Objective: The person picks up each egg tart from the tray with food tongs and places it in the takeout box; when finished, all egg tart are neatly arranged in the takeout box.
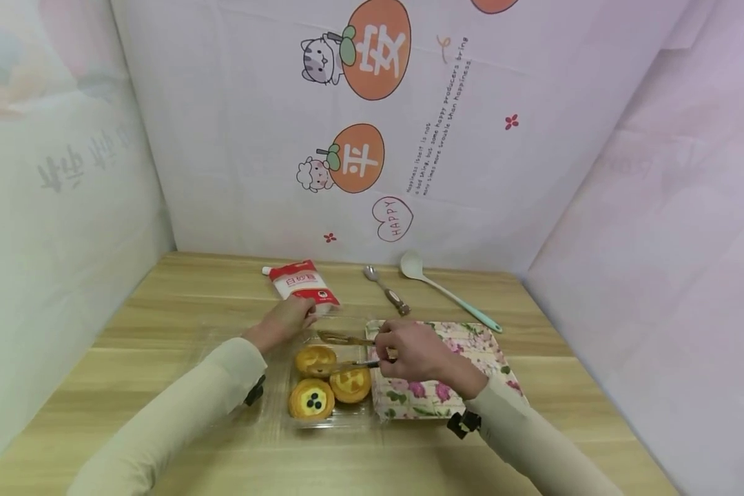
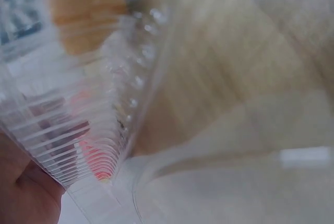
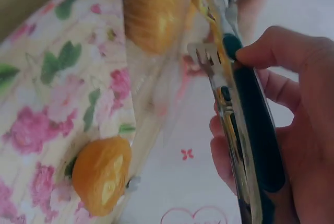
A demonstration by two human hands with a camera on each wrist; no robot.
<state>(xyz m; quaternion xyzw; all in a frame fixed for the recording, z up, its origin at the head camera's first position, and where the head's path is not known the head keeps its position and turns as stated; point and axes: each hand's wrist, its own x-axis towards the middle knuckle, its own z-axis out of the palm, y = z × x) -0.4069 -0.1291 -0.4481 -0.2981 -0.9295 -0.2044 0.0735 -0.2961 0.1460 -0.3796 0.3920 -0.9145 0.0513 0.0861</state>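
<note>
My right hand grips metal food tongs with dark green handles. In the head view their arms are spread, one reaching over the back tart. Beside it in the clear plastic container lie another tart and one topped with dark berries. My left hand, fingers curled, holds the container's back left rim; the left wrist view shows this hand at the ribbed wall. On the floral tray sits a further tart, hidden behind my right hand in the head view.
A red and white sugar pouch lies just behind the container. Farther back are a small spoon with a brown handle and a pale ladle with a mint handle. White printed cloth walls enclose the wooden table.
</note>
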